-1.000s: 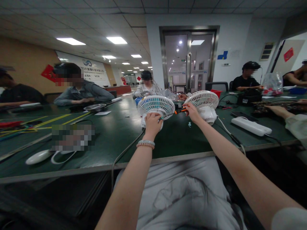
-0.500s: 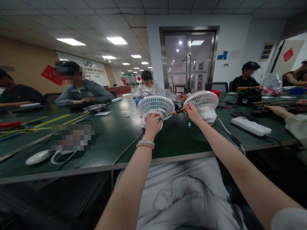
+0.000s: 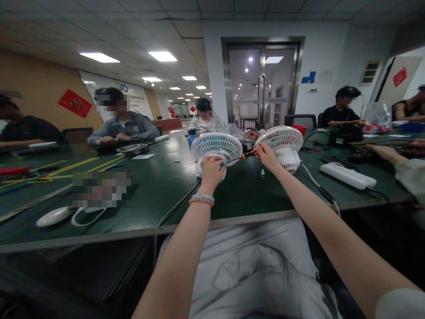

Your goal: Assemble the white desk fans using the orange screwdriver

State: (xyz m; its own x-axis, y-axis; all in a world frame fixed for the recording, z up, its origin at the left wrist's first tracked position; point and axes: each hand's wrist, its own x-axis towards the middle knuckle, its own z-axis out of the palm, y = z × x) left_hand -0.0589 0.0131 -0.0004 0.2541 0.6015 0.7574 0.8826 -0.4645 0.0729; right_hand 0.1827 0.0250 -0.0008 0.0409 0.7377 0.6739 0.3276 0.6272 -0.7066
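Observation:
Two small white desk fans stand on the dark green table (image 3: 252,195). My left hand (image 3: 211,170) grips the lower part of the left fan (image 3: 215,147), whose grille shows a blue centre. My right hand (image 3: 265,157) holds an orange-handled screwdriver (image 3: 249,154), its tip pointing left toward the left fan. The right fan (image 3: 281,141) sits just behind my right hand, tilted upward. A small pale part (image 3: 262,171) lies on the table between my hands. A bead bracelet is on my left wrist.
A white power strip (image 3: 348,175) and its cables lie to the right. A white oval object (image 3: 53,216) with a cord lies at the left front. Several seated people work around the table. Another person's hand (image 3: 385,153) reaches in from the right. Glass doors are behind.
My hands and both fans have stayed put. The view has shifted slightly, and the person seated at the left now appears further right.

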